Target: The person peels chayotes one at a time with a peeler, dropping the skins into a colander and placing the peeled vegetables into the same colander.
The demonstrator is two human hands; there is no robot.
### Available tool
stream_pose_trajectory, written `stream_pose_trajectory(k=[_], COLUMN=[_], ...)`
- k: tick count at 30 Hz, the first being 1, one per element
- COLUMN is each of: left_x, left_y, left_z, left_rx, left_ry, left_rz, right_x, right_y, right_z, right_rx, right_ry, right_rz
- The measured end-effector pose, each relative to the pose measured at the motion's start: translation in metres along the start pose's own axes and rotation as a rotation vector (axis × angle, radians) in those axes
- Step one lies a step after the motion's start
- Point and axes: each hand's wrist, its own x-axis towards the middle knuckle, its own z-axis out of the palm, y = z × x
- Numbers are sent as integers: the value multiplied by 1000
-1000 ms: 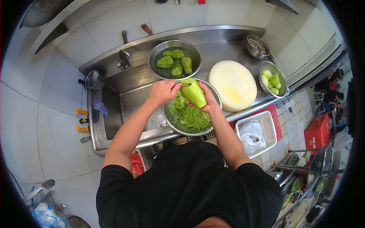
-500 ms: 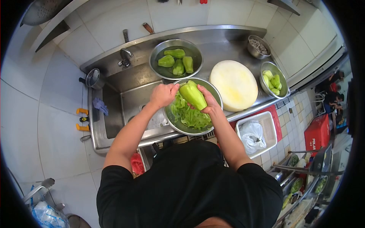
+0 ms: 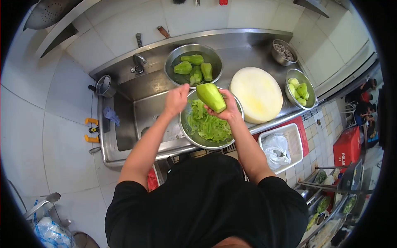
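Observation:
My right hand (image 3: 228, 106) is wrapped round a light green chayote (image 3: 211, 97), holding it tilted above a metal bowl (image 3: 186, 131) of green peelings (image 3: 209, 123). My left hand (image 3: 177, 100) is closed in a fist just left of the chayote, apart from it. A small thin bit shows at its fingertips, too small to name. Behind, a wider metal bowl (image 3: 168, 74) holds several whole chayotes (image 3: 192, 59) in water. At the right, another bowl (image 3: 311, 103) contains paler green pieces (image 3: 298, 91).
A thick round cutting board (image 3: 256, 95) lies on the steel counter beside the peelings bowl. To the left is the sink (image 3: 155, 103) with its tap (image 3: 138, 64). A small bowl (image 3: 284, 52) stands back right. Below the counter edge sits a white basket (image 3: 294, 142) holding a plastic bag.
My left hand has drawn slightly away from the chayote. The chayote, still in my right hand, has turned a little more upright.

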Motion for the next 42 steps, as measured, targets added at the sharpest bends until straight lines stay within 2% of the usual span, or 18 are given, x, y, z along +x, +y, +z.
stream_pose_trajectory(k=[1, 4, 5, 8, 9, 12, 18, 21, 24, 25, 28, 31, 34, 37, 41, 42], left_x=[9, 27, 27, 9, 2, -11, -3, -43, -49, -35, 8, 12, -52, -19, 18, 5], left_y=[-6, -23, -25, 5, 10, 24, 29, 39, 41, 40, 47, 34, 58, 35, 26, 32], left_z=[-5, -3, 3, -1, 1, -3, -3, 26, 24, 14, -17, 9, 27, 13, 7, 12], left_rx=[3, -243, -134, 88, 98, 293, 438, 413, 226, 220, 314, 410, 365, 265, 227, 292], left_ry=[63, -47, -30, 18, 47, -76, -69, -331, -202, -92, -24, -150, -364, -132, 58, -35], left_rz=[25, -96, -131, 66, 206, 314, 151, 114, 117, 110, 68, -9, 173, 64, 29, 77], right_x=[-5, 0, 2, -12, -9, -6, 14, 29, 30, 20, 16, 19, 28, 17, 17, 18], right_y=[4, 12, 12, 13, 14, 15, 18, 12, -9, -14, -9, 5, -8, -15, -12, -8], right_z=[1, -10, -16, 25, 31, 41, 35, 35, 23, 22, 22, 34, 18, 23, 25, 25], right_rx=[-34, -60, -52, -49, -33, -86, -146, -22, -81, -95, -141, -135, -183, -138, -149, -119], right_ry=[24, -18, -117, -167, -142, -7, 96, 220, 158, 82, 134, 122, 139, 98, 78, 59], right_rz=[-42, -82, -67, -83, -153, -213, -276, -344, -334, -252, -243, -246, -239, -233, -168, -155])
